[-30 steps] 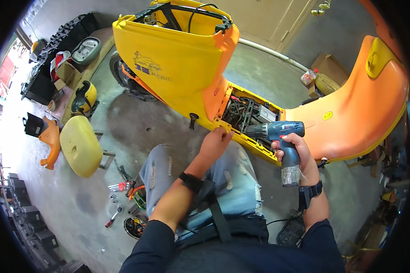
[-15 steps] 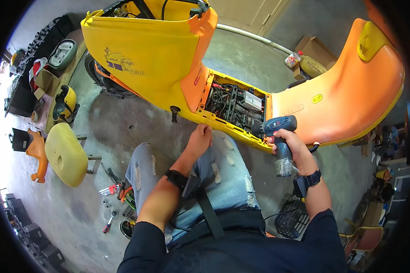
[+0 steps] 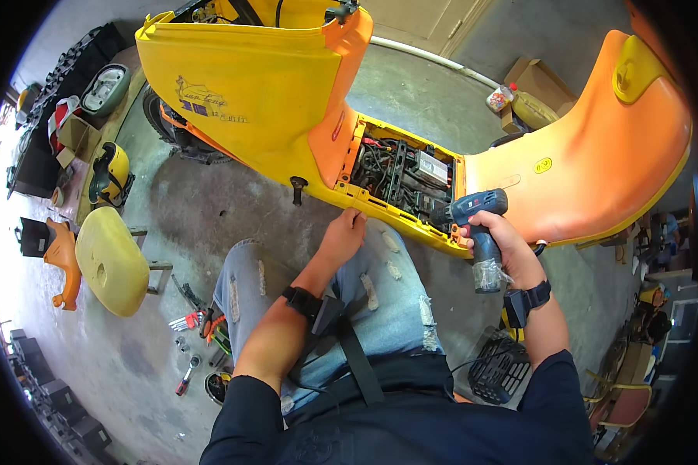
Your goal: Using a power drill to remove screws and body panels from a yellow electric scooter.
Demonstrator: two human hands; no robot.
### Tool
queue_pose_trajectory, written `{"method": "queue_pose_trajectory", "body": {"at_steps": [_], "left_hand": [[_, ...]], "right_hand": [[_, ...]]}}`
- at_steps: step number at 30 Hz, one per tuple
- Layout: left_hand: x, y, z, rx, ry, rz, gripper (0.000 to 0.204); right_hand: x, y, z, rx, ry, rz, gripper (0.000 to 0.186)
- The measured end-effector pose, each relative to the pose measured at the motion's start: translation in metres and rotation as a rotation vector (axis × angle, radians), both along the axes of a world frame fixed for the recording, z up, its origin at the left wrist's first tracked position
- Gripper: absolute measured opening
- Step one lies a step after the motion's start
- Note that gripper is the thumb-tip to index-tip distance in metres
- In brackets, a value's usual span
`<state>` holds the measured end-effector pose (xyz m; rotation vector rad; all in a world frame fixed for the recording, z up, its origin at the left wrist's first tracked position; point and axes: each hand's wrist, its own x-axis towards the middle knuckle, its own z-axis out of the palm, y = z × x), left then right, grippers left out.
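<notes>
A yellow and orange scooter body (image 3: 240, 77) stands ahead of me, its floor compartment (image 3: 395, 178) uncovered, showing wiring, a frame and a silver box (image 3: 431, 168). My left hand (image 3: 341, 236) is closed at the near yellow edge of that compartment; whether anything is between its fingertips I cannot make out. My right hand (image 3: 500, 240) grips a blue cordless drill (image 3: 473, 204), pointed left at the right end of the compartment's near edge. Its front end is too small to make out clearly. The orange seat section (image 3: 582, 186) lies just beyond the drill.
A pale yellow cushion (image 3: 112, 256), orange panel (image 3: 63, 263) and yellow helmet (image 3: 108, 174) are at left. Hand tools (image 3: 198, 325) lie beside my knee. Black crate-like object (image 3: 495, 364) is at lower right, cardboard box (image 3: 543, 81) behind the scooter, chair (image 3: 624, 403) at right.
Since a second ago the view has shifted, putting the scooter higher and further left. In the last half second the drill has moved slightly up and right, closer along the compartment's edge.
</notes>
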<state>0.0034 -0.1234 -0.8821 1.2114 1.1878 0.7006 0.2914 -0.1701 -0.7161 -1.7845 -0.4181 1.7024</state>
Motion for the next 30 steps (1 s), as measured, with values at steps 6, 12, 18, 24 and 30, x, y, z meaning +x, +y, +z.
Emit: {"method": "queue_pose_trajectory", "body": {"at_steps": [6, 12, 18, 24, 30], "left_hand": [[0.004, -0.001, 0.002, 0.028, 0.054, -0.025, 0.027], [0.004, 0.0, 0.003, 0.061, 0.068, -0.036, 0.025], [0.006, -0.001, -0.001, 0.079, 0.102, -0.041, 0.023], [0.004, 0.0, -0.006, 0.108, 0.121, -0.063, 0.027], [0.008, -0.002, -0.005, 0.096, 0.145, -0.051, 0.023]], "right_hand": [[-0.003, 0.005, 0.001, -0.021, -0.087, 0.052, 0.018], [0.001, 0.012, 0.004, -0.039, -0.053, 0.095, 0.019], [0.007, 0.026, 0.006, -0.046, -0.013, 0.162, 0.022], [0.009, 0.023, 0.006, -0.042, -0.054, 0.155, 0.019], [0.01, 0.023, 0.01, -0.059, -0.065, 0.148, 0.019]]}}
